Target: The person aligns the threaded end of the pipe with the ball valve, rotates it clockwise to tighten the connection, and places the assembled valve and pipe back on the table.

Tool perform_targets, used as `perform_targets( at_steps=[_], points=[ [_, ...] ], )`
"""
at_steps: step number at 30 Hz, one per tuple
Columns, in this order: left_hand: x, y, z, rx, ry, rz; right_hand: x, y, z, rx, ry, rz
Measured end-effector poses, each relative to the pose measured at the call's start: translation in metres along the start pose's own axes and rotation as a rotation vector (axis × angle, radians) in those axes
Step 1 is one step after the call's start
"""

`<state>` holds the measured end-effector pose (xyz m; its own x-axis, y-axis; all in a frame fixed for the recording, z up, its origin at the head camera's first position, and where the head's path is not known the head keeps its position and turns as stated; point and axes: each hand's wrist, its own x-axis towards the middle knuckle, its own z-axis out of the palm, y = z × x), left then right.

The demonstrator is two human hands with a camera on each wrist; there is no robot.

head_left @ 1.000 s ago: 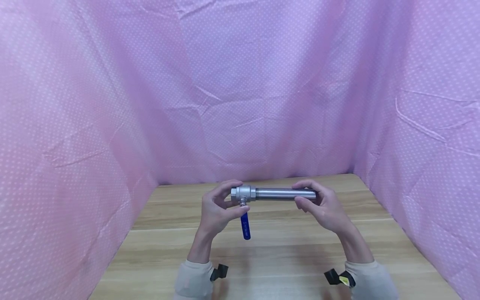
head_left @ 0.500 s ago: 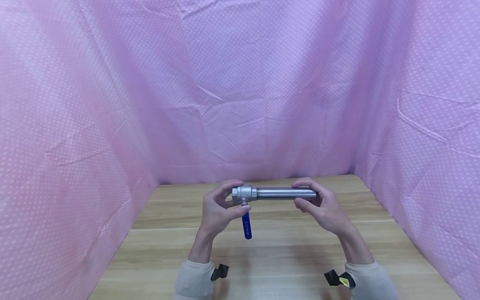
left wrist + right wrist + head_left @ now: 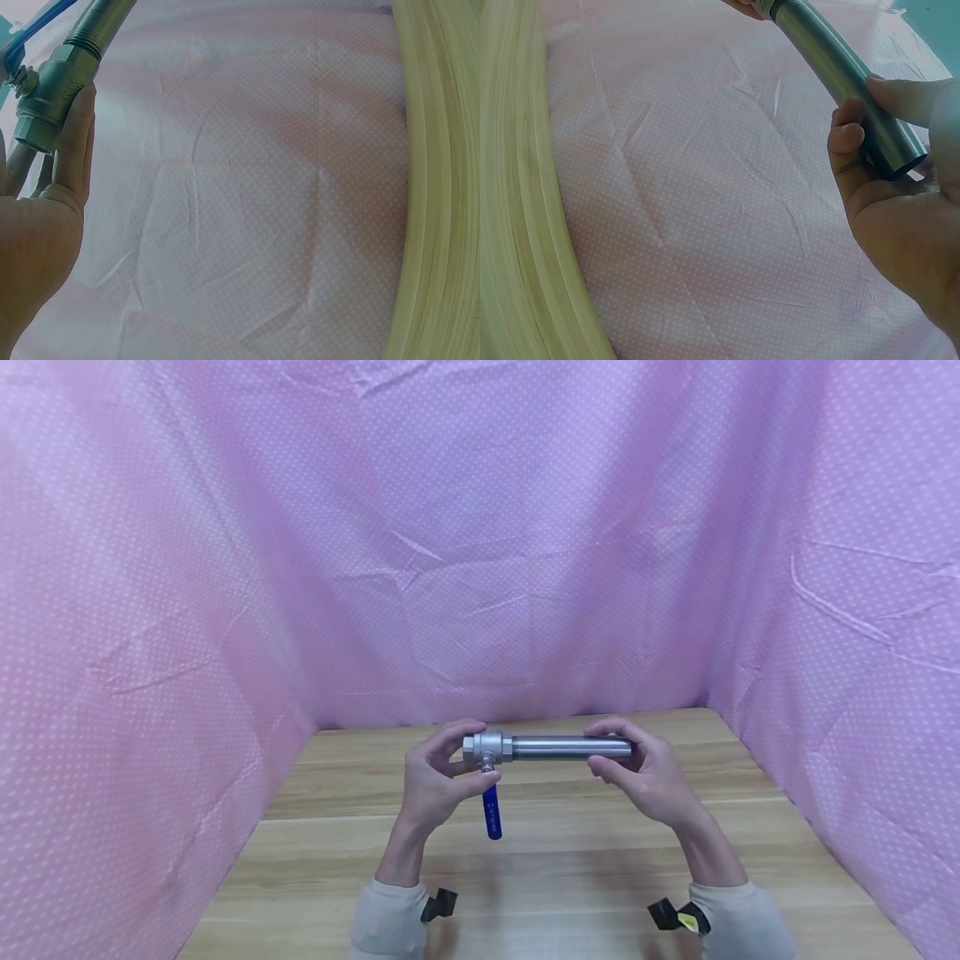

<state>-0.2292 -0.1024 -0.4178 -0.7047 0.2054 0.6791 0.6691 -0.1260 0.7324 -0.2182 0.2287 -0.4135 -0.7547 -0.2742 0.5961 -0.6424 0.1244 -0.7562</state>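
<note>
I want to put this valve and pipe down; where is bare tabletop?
Bare wood lies along the table below the valve and pipe, between the forearms, and out toward both pink cloth walls. Crowded only where the left hand and right hand hold them.

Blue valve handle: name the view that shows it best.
Head view: the blue valve handle hangs whole below the valve. Left wrist view catches only a sliver at its top-left corner; right wrist view shows none of it.

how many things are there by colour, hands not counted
Silver: 2, the valve and the pipe screwed into it
Blue: 1, the valve handle
Pink: 1, the dotted cloth
Wood-coloured: 1, the table
Total: 5
</note>
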Motion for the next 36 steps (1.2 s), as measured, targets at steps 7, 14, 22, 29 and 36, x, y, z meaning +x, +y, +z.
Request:
perform_targets(
  at_steps=[7, 14, 22, 29, 36],
  points=[
    [-0.0004, 0.0014, -0.0013, 0.017, 0.0, 0.001, 0.0009, -0.0001, 0.0023, 0.029, 0.001, -0.008],
    [0.0001, 0.0, -0.0008, 0.001, 0.002, -0.002, 0.0011, 0.0019, 0.0037, 0.062, -0.013, -0.013],
    [-0.0002, -0.0016, -0.0015, 0.015, 0.006, -0.006, 0.0022, 0.0024, 0.0061, 0.104, -0.03, -0.05],
    [0.0001, -0.0038, -0.0009, 0.022, 0.004, -0.002, 0.0019, 0.003, 0.0037, 0.075, -0.033, -0.029],
    [-0.0006, -0.003, 0.0004, 0.01, 0.007, -0.016, 0.0002, 0.0023, 0.0022, 0.07, -0.022, -0.038]
  ],
)
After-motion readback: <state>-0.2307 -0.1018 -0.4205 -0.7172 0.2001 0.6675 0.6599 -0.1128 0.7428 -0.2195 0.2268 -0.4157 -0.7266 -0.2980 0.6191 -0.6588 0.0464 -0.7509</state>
